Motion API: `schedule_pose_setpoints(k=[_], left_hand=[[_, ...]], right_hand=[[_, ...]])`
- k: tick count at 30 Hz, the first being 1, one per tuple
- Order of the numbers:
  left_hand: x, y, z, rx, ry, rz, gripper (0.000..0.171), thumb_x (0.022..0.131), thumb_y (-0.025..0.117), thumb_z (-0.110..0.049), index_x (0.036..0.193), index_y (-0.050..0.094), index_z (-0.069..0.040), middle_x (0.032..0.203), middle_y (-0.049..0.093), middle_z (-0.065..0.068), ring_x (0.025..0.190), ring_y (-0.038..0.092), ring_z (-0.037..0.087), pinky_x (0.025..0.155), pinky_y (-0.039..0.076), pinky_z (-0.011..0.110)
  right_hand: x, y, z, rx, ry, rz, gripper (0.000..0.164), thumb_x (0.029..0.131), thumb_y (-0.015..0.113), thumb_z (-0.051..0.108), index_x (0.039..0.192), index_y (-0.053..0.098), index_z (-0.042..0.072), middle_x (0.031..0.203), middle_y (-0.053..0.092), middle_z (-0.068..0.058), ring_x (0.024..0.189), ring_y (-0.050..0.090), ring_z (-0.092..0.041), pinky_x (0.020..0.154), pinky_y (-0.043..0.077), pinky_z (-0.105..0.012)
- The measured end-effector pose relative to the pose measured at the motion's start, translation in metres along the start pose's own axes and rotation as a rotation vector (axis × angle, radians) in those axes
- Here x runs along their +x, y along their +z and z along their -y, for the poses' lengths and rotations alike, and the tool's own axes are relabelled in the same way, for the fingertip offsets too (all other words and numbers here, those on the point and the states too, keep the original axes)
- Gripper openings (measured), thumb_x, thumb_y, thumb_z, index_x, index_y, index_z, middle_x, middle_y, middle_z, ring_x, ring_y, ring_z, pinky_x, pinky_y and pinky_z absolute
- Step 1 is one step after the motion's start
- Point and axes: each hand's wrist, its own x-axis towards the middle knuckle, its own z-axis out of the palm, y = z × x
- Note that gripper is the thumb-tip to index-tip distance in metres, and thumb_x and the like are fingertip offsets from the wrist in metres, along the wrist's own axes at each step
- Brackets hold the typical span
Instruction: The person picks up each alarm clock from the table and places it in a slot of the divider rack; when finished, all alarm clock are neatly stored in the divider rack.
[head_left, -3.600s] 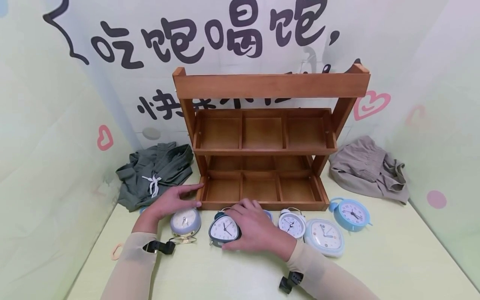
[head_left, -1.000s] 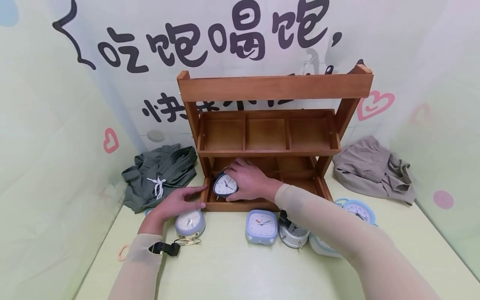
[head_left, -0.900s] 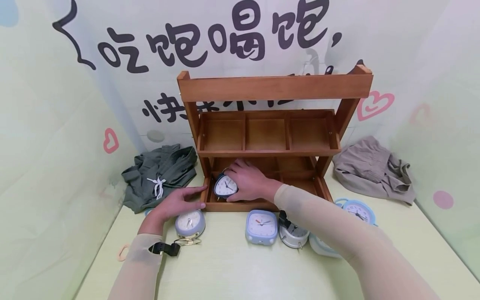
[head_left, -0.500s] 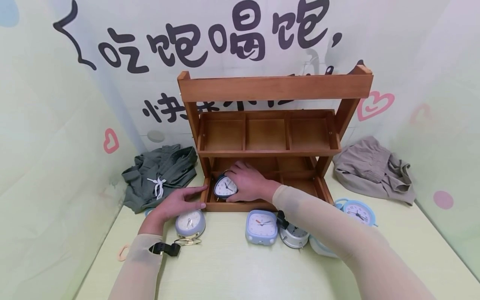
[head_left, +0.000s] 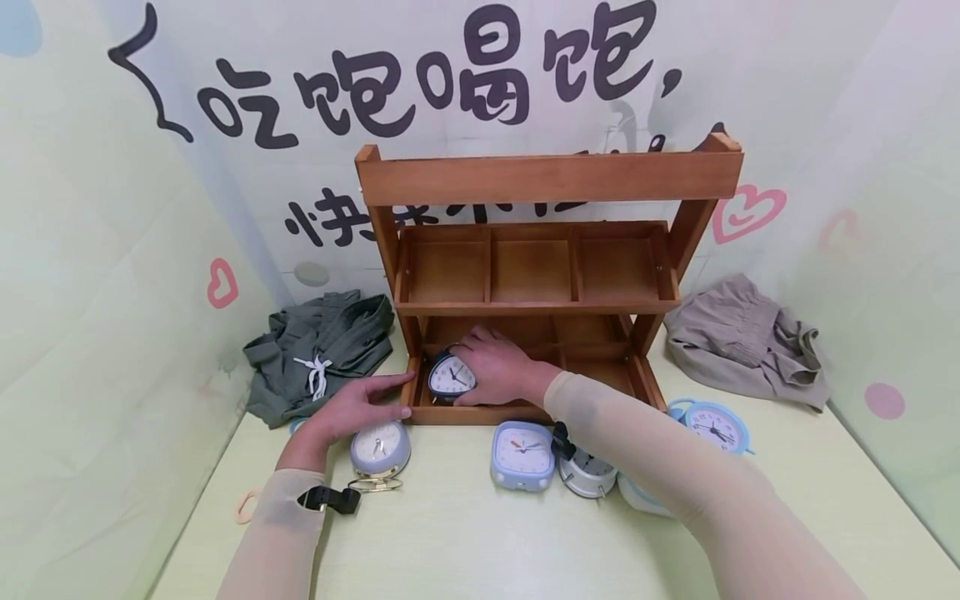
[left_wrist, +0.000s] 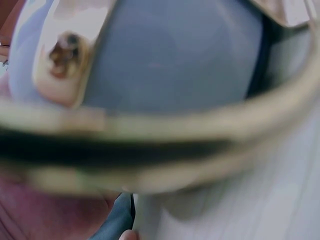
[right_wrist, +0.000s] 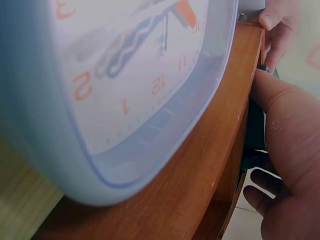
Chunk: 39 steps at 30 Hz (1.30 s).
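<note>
A dark-rimmed, rounded-triangle alarm clock (head_left: 452, 377) sits in the lower left compartment of the wooden shelf (head_left: 551, 179). My right hand (head_left: 495, 367) grips it from its right side, fingers over the top and thumb low; in the right wrist view this hand (right_wrist: 295, 150) is behind the shelf's front edge. My left hand (head_left: 363, 408) rests with extended index finger and thumb against the shelf's lower left end. Below it lies a lavender round clock (head_left: 378, 448), whose body (left_wrist: 170, 60) and gold ring fill the left wrist view.
A blue square clock (head_left: 523, 454), a white clock (head_left: 588, 475) and a bright blue clock (head_left: 716, 425) stand along the shelf's front. My right forearm partly covers another pale clock (head_left: 643, 497). Dark green cloth (head_left: 318, 354) and taupe cloth (head_left: 750, 342) flank the shelf.
Over the earlier frames my right hand carries the dark-rimmed clock from the table up into the lower left compartment. Lately it shifts only slightly. My left hand stays at the shelf's end.
</note>
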Motion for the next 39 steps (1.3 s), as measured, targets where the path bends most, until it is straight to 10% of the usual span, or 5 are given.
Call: schedule_pose_setpoints(k=[39], left_hand=[[0.0,-0.001,0.005,0.03,0.02,-0.003,0.073,0.094,0.088,-0.054,0.161,0.062,-0.038,0.171,0.05,0.01,0.16,0.041,0.042,0.128,0.035,0.065]], right_hand=[[-0.105,-0.044,-0.004,0.249,0.068,-0.205,0.099,0.093,0.086,0.065,0.17,0.048,0.015,0.162,0.056,-0.009,0.147,0.047,-0.032,0.125,0.042,-0.06]])
